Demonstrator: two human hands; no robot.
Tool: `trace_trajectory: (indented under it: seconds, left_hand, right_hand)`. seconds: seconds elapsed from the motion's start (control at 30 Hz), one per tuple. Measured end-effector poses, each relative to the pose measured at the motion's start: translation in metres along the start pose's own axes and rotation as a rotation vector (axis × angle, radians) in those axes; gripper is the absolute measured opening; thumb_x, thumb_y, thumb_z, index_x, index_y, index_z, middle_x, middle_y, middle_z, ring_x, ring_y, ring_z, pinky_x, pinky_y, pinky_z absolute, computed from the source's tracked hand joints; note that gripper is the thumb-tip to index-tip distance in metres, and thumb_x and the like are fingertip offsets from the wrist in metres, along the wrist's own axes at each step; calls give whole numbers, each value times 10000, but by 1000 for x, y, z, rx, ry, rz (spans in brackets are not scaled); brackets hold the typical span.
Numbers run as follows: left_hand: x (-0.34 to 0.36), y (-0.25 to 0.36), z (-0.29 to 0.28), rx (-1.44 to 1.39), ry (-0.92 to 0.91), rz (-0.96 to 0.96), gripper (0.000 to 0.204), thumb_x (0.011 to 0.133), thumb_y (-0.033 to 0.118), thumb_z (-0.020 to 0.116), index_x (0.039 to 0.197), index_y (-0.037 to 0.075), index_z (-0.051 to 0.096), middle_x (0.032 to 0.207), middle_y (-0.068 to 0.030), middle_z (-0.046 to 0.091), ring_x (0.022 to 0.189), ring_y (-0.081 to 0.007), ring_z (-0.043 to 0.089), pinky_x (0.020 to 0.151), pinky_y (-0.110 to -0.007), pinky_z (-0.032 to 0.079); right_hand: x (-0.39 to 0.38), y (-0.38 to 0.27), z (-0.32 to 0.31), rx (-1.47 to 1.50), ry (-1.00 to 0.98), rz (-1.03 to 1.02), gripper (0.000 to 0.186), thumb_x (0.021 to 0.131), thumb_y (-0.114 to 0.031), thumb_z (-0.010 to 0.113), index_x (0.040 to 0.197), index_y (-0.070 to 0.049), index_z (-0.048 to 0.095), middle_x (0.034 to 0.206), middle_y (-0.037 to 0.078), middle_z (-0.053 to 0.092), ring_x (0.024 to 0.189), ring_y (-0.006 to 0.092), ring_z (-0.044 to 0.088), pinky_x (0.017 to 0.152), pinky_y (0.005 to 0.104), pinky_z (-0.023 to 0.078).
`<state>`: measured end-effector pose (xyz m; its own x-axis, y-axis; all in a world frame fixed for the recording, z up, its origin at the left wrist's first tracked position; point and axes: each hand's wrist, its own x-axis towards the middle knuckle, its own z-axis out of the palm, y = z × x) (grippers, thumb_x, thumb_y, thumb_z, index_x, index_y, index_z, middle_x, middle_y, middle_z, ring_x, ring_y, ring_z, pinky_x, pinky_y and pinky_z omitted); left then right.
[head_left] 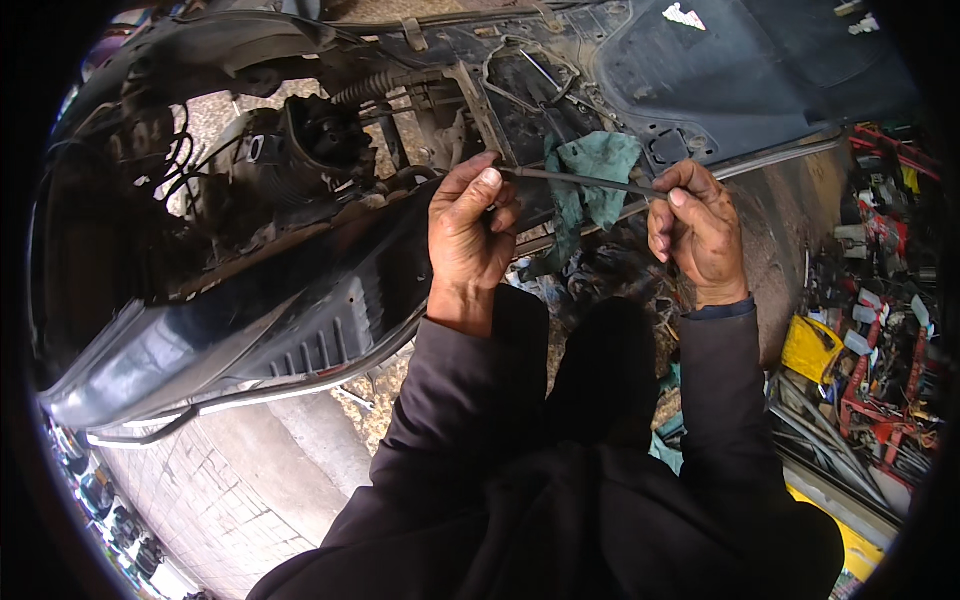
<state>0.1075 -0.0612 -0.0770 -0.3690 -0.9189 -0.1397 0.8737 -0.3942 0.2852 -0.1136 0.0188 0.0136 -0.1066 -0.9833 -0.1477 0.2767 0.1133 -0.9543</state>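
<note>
Spanning upper centre of frame: slim, dark, apparently metal rod (548, 175), pinched near its ends by left hand (468, 218) and right hand (704, 226). Probably light, stiff, maybe greasy; end-holds should suffice.

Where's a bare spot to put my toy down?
The pale floor at lower left looks bare, between the black body panel and left sleeve. The broad dark sheet at upper right is mostly bare, bordered below by a metal strip. The tools at right are crowded; a thin rod spans left hand to right hand.
</note>
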Motion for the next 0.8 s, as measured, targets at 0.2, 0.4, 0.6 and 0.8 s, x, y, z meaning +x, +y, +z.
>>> trace_trajectory:
  seconds: [0.2, 0.4, 0.6, 0.8]
  left_hand:
    - [-4, -1, -6, 8, 28, -71, 174, 870, 19, 648, 1043, 16, 637, 740, 6, 489, 646, -81, 396, 494, -192, 303]
    - [-7, -10, -1, 255, 33, 52, 138, 864, 28, 656, 1000, 25, 636, 723, 14, 498, 606, -67, 383, 476, -180, 294]
    - [-28, -33, 46, 410, 149, 119, 146, 834, 8, 687, 968, 0, 627, 704, -13, 552, 538, -65, 423, 460, -188, 316]
    - [-45, -55, 91, 595, 290, 116, 121, 850, 79, 689, 834, -30, 640, 685, -45, 607, 489, -77, 480, 433, -212, 350]
  right_hand:
    - [24, 24, -26, 237, -91, 99, 120, 926, -110, 503, 984, -18, 551, 627, 61, 516, 452, 126, 484, 372, 261, 402]
    - [30, 49, -46, 273, -237, -46, 114, 929, -86, 475, 983, -17, 549, 629, 59, 524, 447, 114, 479, 372, 257, 402]
    - [22, 37, -25, 146, -304, -8, 100, 960, -104, 487, 1027, -51, 540, 712, 28, 564, 537, 98, 520, 456, 250, 445]
    - [24, 51, 19, -94, -335, -252, 153, 968, -118, 550, 1100, -47, 523, 862, -3, 567, 762, 51, 519, 600, 209, 439]
